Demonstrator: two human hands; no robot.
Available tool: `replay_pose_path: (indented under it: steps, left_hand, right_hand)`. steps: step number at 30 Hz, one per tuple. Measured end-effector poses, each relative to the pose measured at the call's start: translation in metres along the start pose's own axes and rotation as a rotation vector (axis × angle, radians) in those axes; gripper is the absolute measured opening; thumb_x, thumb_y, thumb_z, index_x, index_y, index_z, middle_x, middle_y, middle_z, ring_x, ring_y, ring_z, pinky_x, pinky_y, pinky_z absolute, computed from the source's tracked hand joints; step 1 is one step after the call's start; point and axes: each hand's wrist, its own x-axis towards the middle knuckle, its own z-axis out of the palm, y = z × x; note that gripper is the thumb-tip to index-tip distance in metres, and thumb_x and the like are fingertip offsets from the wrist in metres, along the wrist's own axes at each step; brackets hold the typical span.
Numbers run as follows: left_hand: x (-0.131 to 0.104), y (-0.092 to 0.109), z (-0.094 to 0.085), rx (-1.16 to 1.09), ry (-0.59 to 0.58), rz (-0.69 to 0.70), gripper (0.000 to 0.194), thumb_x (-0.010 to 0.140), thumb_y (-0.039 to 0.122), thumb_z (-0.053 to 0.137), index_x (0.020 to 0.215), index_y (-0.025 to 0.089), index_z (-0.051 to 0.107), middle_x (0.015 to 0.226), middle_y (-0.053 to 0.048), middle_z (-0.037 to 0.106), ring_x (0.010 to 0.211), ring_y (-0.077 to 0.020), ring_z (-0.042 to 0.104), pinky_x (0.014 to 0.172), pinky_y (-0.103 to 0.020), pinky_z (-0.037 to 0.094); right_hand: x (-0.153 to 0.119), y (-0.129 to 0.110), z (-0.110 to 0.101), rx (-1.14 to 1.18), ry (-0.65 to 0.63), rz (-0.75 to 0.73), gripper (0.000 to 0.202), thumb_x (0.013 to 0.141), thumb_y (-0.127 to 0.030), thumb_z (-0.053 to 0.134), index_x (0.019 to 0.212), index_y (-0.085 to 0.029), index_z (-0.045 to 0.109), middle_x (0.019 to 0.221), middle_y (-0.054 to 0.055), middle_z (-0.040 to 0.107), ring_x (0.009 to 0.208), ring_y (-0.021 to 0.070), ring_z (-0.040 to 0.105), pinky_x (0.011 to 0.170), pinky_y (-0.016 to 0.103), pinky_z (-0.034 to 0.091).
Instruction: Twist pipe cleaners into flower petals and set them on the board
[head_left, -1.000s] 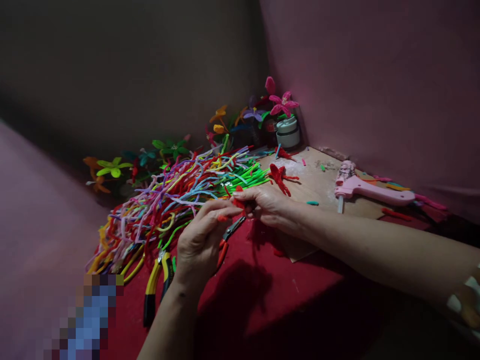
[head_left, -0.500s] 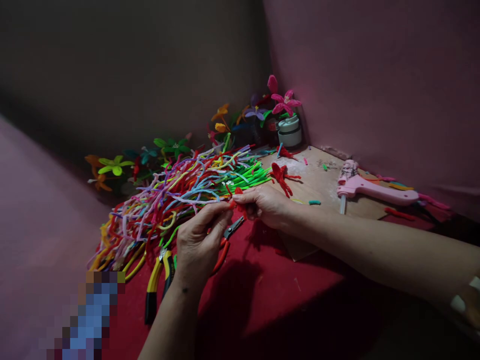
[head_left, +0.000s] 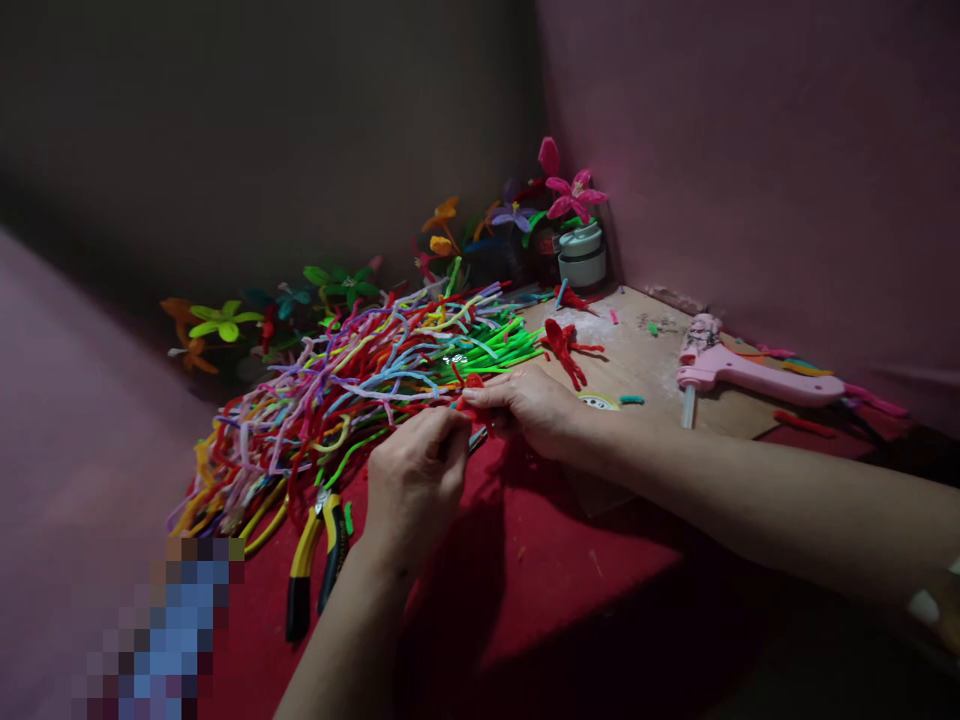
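Observation:
Both hands meet at a small red fuzzy piece (head_left: 472, 384) near the middle of the view. My right hand (head_left: 525, 400) pinches it between thumb and fingers. Closed at its left edge is my left hand (head_left: 424, 455), its fingertips partly hidden. Behind them spreads a large heap of colourful pipe cleaners (head_left: 352, 370). The metal tip of a tool (head_left: 478, 438) shows between the hands. Yellow-and-black pliers (head_left: 319, 550) lie left of my left wrist. A red pipe-cleaner shape (head_left: 566, 350) rests on the board, beyond my right hand.
A pink glue gun (head_left: 757, 377) lies on the wooden board (head_left: 645, 380) at right. Pipe-cleaner flowers (head_left: 576, 195) stand along the back, near a pale jar (head_left: 582, 262). Short coloured scraps are scattered about. A red cloth (head_left: 540, 580) covers the front.
My left hand has turned and its fingers have curled in more, covering the red-handled tool. A yellow-rimmed round object now shows beyond my right wrist. The view has shifted slightly.

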Motion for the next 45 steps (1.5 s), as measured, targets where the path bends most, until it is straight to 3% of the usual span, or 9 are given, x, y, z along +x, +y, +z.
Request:
replay_pose_path:
  steps: [9, 19, 22, 27, 30, 33, 37, 40, 45]
  left_hand:
    - [-0.003, 0.001, 0.006, 0.229, -0.056, 0.087, 0.019, 0.079, 0.016, 0.045, 0.061, 0.017, 0.052, 0.060, -0.001, 0.056, 0.056, -0.0110, 0.050, 0.054, -0.022, 0.034]
    - [-0.008, 0.000, 0.020, 0.332, -0.107, 0.078, 0.013, 0.082, 0.016, 0.043, 0.079, 0.016, 0.056, 0.069, -0.004, 0.060, 0.065, -0.0162, 0.055, 0.058, -0.026, 0.036]
    - [-0.006, -0.001, 0.017, 0.206, -0.027, -0.010, 0.008, 0.082, 0.020, 0.047, 0.080, 0.017, 0.054, 0.069, -0.002, 0.059, 0.063, -0.0144, 0.055, 0.059, -0.024, 0.038]
    - [0.003, -0.002, 0.004, -0.081, -0.094, -0.109, 0.022, 0.071, 0.029, 0.062, 0.090, 0.020, 0.056, 0.084, -0.002, 0.059, 0.072, -0.0149, 0.054, 0.066, -0.026, 0.042]
    - [0.008, -0.008, -0.002, -0.342, -0.063, -0.371, 0.030, 0.064, 0.032, 0.068, 0.090, 0.020, 0.058, 0.086, -0.002, 0.057, 0.067, -0.0134, 0.053, 0.061, -0.026, 0.043]
    - [0.008, -0.016, -0.003, -0.767, -0.178, -0.704, 0.028, 0.063, 0.033, 0.069, 0.083, 0.017, 0.058, 0.068, 0.001, 0.056, 0.051, -0.0087, 0.048, 0.049, -0.022, 0.040]
    - [0.008, -0.014, 0.000, -1.160, -0.285, -0.879, 0.022, 0.062, 0.028, 0.070, 0.071, 0.014, 0.056, 0.051, 0.004, 0.049, 0.040, -0.0047, 0.040, 0.040, -0.018, 0.032]
    - [0.008, -0.002, 0.002, -1.164, -0.196, -0.859, 0.020, 0.062, 0.025, 0.070, 0.068, 0.014, 0.054, 0.050, 0.004, 0.049, 0.040, -0.0042, 0.040, 0.039, -0.017, 0.030]
    - [0.003, 0.012, 0.008, -0.711, -0.059, -0.581, 0.019, 0.068, 0.029, 0.064, 0.063, 0.015, 0.053, 0.052, 0.005, 0.048, 0.043, -0.0052, 0.039, 0.043, -0.019, 0.033]
  right_hand:
    - [-0.003, 0.001, 0.001, -0.155, 0.020, -0.009, 0.028, 0.063, -0.035, 0.064, 0.049, -0.014, 0.051, 0.043, -0.004, 0.045, 0.036, 0.0053, 0.033, 0.038, 0.023, 0.021]
    - [-0.008, -0.002, 0.003, -0.320, 0.049, -0.013, 0.031, 0.064, -0.034, 0.062, 0.045, -0.013, 0.048, 0.037, -0.006, 0.039, 0.035, 0.0036, 0.028, 0.038, 0.021, 0.019]
    - [-0.005, -0.001, 0.000, -0.344, 0.052, 0.006, 0.032, 0.063, -0.034, 0.064, 0.045, -0.014, 0.047, 0.035, -0.006, 0.038, 0.032, 0.0036, 0.028, 0.036, 0.021, 0.018]
    - [0.002, -0.004, -0.002, -0.160, 0.044, -0.020, 0.029, 0.066, -0.033, 0.065, 0.049, -0.013, 0.052, 0.038, -0.005, 0.044, 0.034, 0.0058, 0.038, 0.035, 0.020, 0.029]
    - [0.004, -0.009, -0.002, -0.051, 0.068, 0.004, 0.023, 0.070, -0.027, 0.064, 0.055, -0.011, 0.056, 0.041, -0.004, 0.045, 0.034, 0.0056, 0.038, 0.034, 0.020, 0.033]
    - [0.004, -0.011, -0.002, -0.016, 0.065, 0.007, 0.020, 0.071, -0.023, 0.062, 0.057, -0.010, 0.058, 0.044, -0.003, 0.048, 0.035, 0.0051, 0.039, 0.034, 0.020, 0.034]
    - [0.001, -0.009, -0.001, -0.053, 0.029, -0.036, 0.022, 0.072, -0.023, 0.061, 0.055, -0.011, 0.057, 0.039, -0.004, 0.046, 0.033, 0.0052, 0.038, 0.034, 0.020, 0.030]
    - [-0.001, -0.007, -0.001, -0.088, -0.020, -0.075, 0.026, 0.073, -0.023, 0.059, 0.050, -0.012, 0.054, 0.038, -0.004, 0.045, 0.033, 0.0046, 0.037, 0.034, 0.019, 0.026]
    - [-0.003, -0.004, 0.000, -0.097, -0.063, -0.060, 0.024, 0.070, -0.023, 0.059, 0.049, -0.013, 0.053, 0.038, -0.005, 0.044, 0.034, 0.0046, 0.035, 0.036, 0.020, 0.024]
